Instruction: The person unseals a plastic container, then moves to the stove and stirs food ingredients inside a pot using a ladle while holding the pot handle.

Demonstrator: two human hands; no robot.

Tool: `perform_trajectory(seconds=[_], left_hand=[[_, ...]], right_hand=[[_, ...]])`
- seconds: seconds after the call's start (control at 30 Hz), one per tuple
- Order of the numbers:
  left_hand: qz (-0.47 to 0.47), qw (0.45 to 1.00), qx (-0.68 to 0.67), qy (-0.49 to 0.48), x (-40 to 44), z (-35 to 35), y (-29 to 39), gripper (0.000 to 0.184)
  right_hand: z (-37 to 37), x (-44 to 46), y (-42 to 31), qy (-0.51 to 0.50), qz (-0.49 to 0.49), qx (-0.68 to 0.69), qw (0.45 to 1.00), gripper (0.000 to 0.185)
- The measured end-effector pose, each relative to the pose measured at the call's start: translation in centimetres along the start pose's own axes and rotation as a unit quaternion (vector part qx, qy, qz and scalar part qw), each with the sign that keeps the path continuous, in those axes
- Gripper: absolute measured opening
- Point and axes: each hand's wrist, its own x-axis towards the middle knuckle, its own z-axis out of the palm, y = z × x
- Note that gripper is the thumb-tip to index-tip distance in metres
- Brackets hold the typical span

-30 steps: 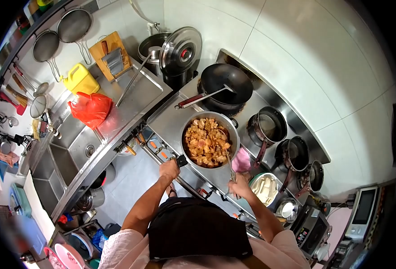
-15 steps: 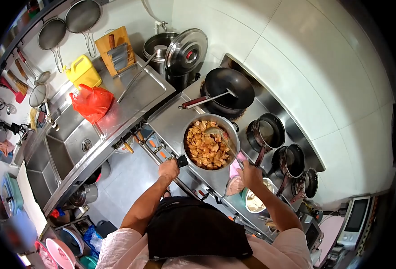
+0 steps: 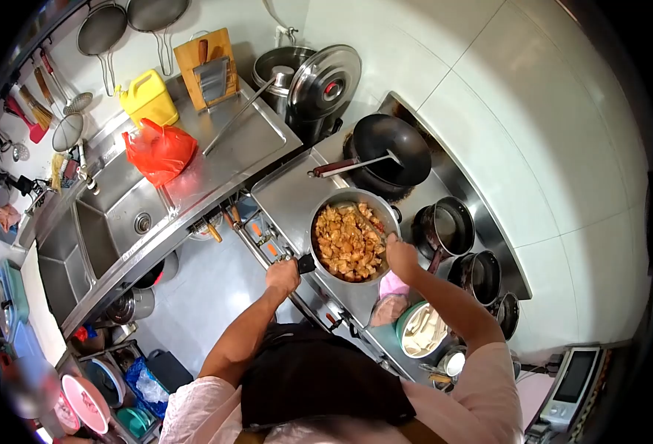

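A silver pot [image 3: 319, 259] full of browned, diced food [image 3: 347, 240] stands on the steel counter. My left hand [image 3: 283, 275] is wrapped round its black handle [image 3: 306, 263] at the lower left. My right hand [image 3: 402, 256] is closed at the pot's right rim, around the ladle, whose handle is mostly hidden by the hand. The ladle's bowl lies among the food and barely shows. A pink cloth [image 3: 393, 285] lies just below the pot.
Behind the pot sits a black wok [image 3: 391, 148] with a spatula across it. Dark saucepans [image 3: 452, 224] line the right. A bowl of pale slices [image 3: 422, 331] is near my right forearm. The sink [image 3: 112, 244], red bag [image 3: 160, 152] and yellow jug [image 3: 149, 98] are left.
My right hand has moved up and inward to the pot's rim, with the ladle in it. My left hand keeps its hold on the handle. The view has shifted slightly.
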Motion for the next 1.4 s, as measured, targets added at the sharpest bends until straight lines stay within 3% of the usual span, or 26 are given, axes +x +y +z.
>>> perform_trajectory(seconds=[0.1,0.13,0.23,0.33,0.37,0.43,0.53,0.63,0.67,0.7,0.77,0.87,0.97,1.0,1.1,1.17,1.4], left_hand=[[-0.013,1.000,0.006,0.001,0.2,0.1,0.3,0.025],[-0.017,1.000,0.004,0.005,0.1,0.0,0.4,0.025],[-0.024,1.000,0.002,0.003,0.0,0.0,0.3,0.024],[-0.026,1.000,0.002,0.006,0.4,-0.1,0.4,0.024],[-0.030,1.000,-0.001,0.005,0.2,-0.1,0.5,0.024],[-0.024,1.000,-0.004,-0.005,0.4,-0.2,0.5,0.024],[-0.014,1.000,0.002,-0.016,0.2,-0.3,0.4,0.024],[-0.009,1.000,0.013,0.001,0.0,-0.4,0.5,0.024],[-0.012,1.000,0.016,-0.005,0.1,-0.5,0.5,0.024],[-0.012,1.000,0.011,-0.002,0.0,-0.4,0.4,0.024],[-0.011,1.000,0.005,0.004,-0.3,-0.5,0.4,0.024],[-0.001,1.000,0.015,-0.006,0.0,-0.3,0.2,0.024],[-0.006,1.000,0.015,-0.001,0.0,-0.2,0.3,0.023],[-0.004,1.000,0.017,0.000,0.1,-0.2,0.3,0.023],[-0.002,1.000,0.021,-0.002,0.2,0.2,0.1,0.023],[-0.005,1.000,0.019,-0.005,0.2,0.0,0.2,0.023],[-0.006,1.000,0.008,0.002,0.1,0.0,0.0,0.023]], right_hand=[[-0.3,1.2,0.4,-0.085,0.024,0.031,0.996,0.018],[1.8,1.5,1.3,-0.017,0.023,0.035,0.999,0.019],[3.0,4.6,5.5,-0.325,-0.084,0.090,0.938,0.020],[-2.8,3.5,5.0,-0.478,-0.023,0.194,0.856,0.024],[-2.8,2.5,5.2,-0.480,-0.064,0.296,0.823,0.021],[-2.1,1.2,4.3,-0.517,0.071,0.373,0.767,0.017],[-1.8,0.3,2.9,-0.551,0.164,0.447,0.685,0.017],[-3.8,-1.9,2.0,-0.531,0.188,0.480,0.672,0.017],[-4.9,-3.1,1.9,-0.492,0.168,0.447,0.728,0.017],[-5.6,-4.0,1.5,-0.475,0.149,0.464,0.733,0.019],[-6.4,-4.7,1.3,-0.442,0.102,0.377,0.807,0.017],[-5.8,-7.0,1.5,-0.240,0.012,0.186,0.953,0.020],[-8.6,-9.1,2.1,-0.217,0.052,0.121,0.967,0.053],[-9.0,-9.4,2.5,-0.206,0.047,0.089,0.973,0.054],[-15.3,-9.6,-0.5,-0.187,0.061,0.078,0.977,0.042],[-15.0,-8.4,-1.1,-0.175,0.050,0.039,0.983,0.034],[-3.1,-3.1,-0.4,0.001,0.000,-0.013,1.000,0.019]])
